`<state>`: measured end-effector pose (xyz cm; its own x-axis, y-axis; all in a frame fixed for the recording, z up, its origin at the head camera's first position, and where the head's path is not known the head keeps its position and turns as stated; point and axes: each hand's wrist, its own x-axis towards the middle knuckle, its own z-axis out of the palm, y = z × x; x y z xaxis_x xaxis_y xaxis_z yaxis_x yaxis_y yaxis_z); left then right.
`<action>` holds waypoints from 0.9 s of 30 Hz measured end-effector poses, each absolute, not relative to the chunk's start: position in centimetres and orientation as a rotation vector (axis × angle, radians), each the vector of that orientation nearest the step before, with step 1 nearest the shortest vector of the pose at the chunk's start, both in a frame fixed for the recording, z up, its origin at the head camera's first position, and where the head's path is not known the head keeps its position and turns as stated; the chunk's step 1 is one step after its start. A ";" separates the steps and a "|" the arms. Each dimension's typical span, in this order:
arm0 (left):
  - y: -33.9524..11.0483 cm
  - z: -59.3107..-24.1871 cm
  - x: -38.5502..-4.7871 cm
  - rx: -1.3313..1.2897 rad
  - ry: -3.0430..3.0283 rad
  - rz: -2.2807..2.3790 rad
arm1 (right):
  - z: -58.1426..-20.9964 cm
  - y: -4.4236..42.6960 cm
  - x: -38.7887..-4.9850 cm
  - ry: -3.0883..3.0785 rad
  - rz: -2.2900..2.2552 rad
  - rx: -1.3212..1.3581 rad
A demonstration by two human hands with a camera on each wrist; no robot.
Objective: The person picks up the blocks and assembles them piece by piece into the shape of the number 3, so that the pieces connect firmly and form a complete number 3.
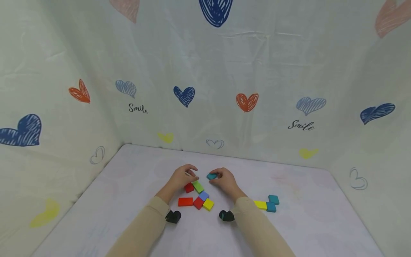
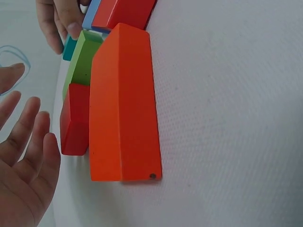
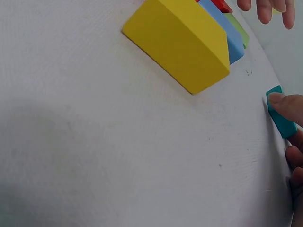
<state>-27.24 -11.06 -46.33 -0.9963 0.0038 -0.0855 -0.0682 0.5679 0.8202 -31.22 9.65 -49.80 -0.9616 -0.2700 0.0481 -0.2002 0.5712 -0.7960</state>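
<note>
My right hand [image 1: 226, 182] pinches a teal block [image 1: 211, 176] between thumb and fingers, low over the table. In the right wrist view the thumb lies on that teal block [image 3: 283, 122]. Fingers spread and holding nothing, my left hand [image 1: 180, 178] hovers beside a green block [image 1: 198, 187] and a small red block [image 1: 189, 187]. Closer to me, an orange-red block [image 1: 185, 202], a red block [image 1: 198, 203], a blue block [image 1: 203, 195] and a yellow block [image 1: 208, 204] lie grouped together. The orange-red block [image 2: 123, 109] looms large in the left wrist view.
Beyond my right forearm lie a yellow block [image 1: 260, 205], partly covered by the sleeve, and two teal-blue blocks [image 1: 273, 199]. The white table [image 1: 305, 228] meets a pale curtain [image 1: 212, 64] printed with hearts at its back edge.
</note>
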 end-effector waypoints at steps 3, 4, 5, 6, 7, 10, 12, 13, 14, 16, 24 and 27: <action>-10.9 -46.4 -27.1 -0.061 2.707 1.426 | -49.8 9.7 -31.0 2.709 -1.374 -0.394; -10.8 -46.4 -27.1 -0.064 2.704 1.427 | -49.8 9.7 -30.9 2.706 -1.379 -0.389; -10.8 -46.4 -27.0 -0.069 2.701 1.427 | -49.7 9.8 -30.8 2.701 -1.384 -0.389; -10.7 -46.4 -27.0 -0.072 2.700 1.427 | -49.7 9.8 -30.8 2.696 -1.390 -0.389; -10.7 -46.4 -27.0 -0.072 2.700 1.426 | -49.7 9.9 -30.7 2.688 -1.396 -0.386; -10.6 -46.3 -27.0 -0.068 2.700 1.426 | -49.6 10.1 -30.6 2.673 -1.408 -0.399; -10.6 -46.3 -27.0 -0.060 2.704 1.424 | -49.6 10.2 -30.6 2.656 -1.418 -0.400; -10.6 -46.3 -27.0 -0.056 2.706 1.422 | -49.5 10.3 -30.5 2.649 -1.419 -0.401; -10.6 -46.3 -26.9 -0.053 2.706 1.421 | -49.5 10.4 -30.4 2.642 -1.420 -0.404; -10.5 -46.2 -26.9 -0.044 2.709 1.412 | -49.5 10.6 -30.3 2.626 -1.416 -0.407; -9.9 -45.8 -26.8 0.008 2.699 1.403 | -49.2 11.4 -29.9 2.592 -1.422 -0.444; -9.7 -45.8 -26.8 0.042 2.688 1.408 | -49.1 11.8 -29.7 2.592 -1.424 -0.451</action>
